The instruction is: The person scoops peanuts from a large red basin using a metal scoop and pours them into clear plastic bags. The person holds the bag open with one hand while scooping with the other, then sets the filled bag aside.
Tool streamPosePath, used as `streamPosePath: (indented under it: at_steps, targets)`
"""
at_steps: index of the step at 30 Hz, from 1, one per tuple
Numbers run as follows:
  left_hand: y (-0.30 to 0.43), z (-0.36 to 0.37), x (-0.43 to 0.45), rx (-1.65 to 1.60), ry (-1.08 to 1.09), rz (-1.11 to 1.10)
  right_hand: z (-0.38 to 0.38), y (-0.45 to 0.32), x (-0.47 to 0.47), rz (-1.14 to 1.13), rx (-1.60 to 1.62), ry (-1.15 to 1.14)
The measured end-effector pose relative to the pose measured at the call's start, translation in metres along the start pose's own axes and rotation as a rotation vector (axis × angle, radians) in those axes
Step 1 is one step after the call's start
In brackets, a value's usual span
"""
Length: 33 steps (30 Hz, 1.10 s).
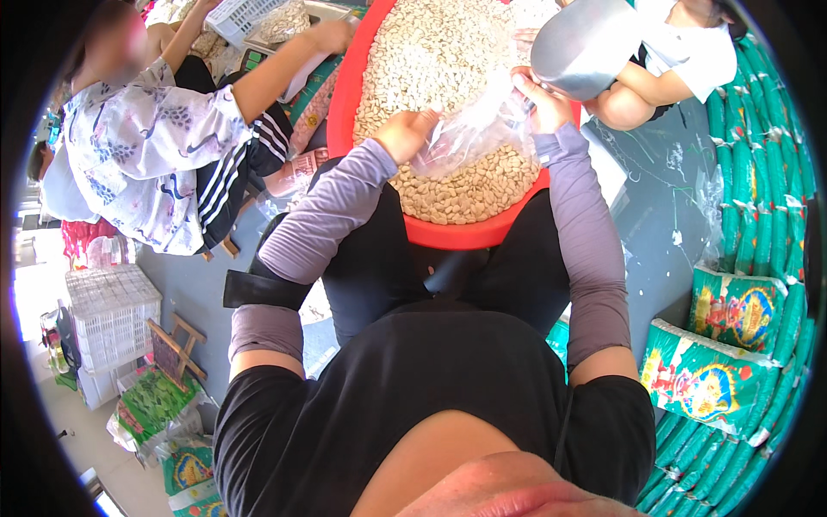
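Observation:
A clear plastic bag (pixel 475 132) stretches between my two hands above a large red tub (pixel 446 234). Pale flat seeds or beans (pixel 465 200) fill the tub; their exact kind is hard to tell. My left hand (pixel 407 134) grips the bag's left side, thumb on top. On the bag's right side, my right hand (pixel 546 103) holds the plastic near its upper edge. Just beyond that hand is a rounded metal scoop (pixel 575 48), beside a co-worker's arm at the upper right. Glare hides part of the bag, and I cannot tell what it contains.
A person in a patterned shirt (pixel 148 142) sits at the left, reaching toward a scale (pixel 253 59). Stacked green printed sacks (pixel 711 381) line the right side. White plastic crates (pixel 116 316) and a small wooden stool (pixel 177 349) stand on the lower-left floor.

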<state>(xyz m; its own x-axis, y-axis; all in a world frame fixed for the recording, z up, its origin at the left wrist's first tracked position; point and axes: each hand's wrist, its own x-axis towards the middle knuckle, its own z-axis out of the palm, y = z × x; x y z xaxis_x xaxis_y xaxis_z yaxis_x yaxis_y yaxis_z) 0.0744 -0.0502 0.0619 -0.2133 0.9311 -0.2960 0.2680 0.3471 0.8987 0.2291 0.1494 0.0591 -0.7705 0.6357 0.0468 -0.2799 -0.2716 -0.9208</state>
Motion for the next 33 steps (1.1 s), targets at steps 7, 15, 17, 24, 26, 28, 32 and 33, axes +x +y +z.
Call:
streamPosePath:
  at_steps: [7,15,17,24,26,28,32,33]
  targets:
    - [0.010,0.035,0.000,0.099,0.221,0.539,-0.005,0.008,0.000,0.048,-0.013,-0.352]
    - [-0.003,-0.021,0.001,0.619,0.917,-0.017,0.023,0.001,-0.007,-0.152,-0.441,-0.092]
    - [-0.005,-0.018,0.007,0.548,0.922,-0.042,0.040,-0.002,-0.020,-0.063,-0.536,-0.078]
    - [-0.011,0.000,0.015,0.289,0.649,0.192,0.055,0.032,-0.023,0.028,-0.431,-0.160]
    - [-0.030,-0.013,0.021,0.363,0.673,0.560,0.047,0.033,-0.016,0.047,-0.477,-0.124]
    - [-0.022,-0.023,0.016,0.392,0.688,0.461,0.020,0.029,-0.003,0.056,-0.559,-0.088]
    - [-0.015,-0.023,0.012,0.327,0.491,0.487,-0.035,0.023,0.026,0.269,-0.630,-0.083]
    - [-0.014,-0.022,0.012,0.387,0.424,0.553,-0.049,0.019,0.029,0.380,-0.762,-0.146]
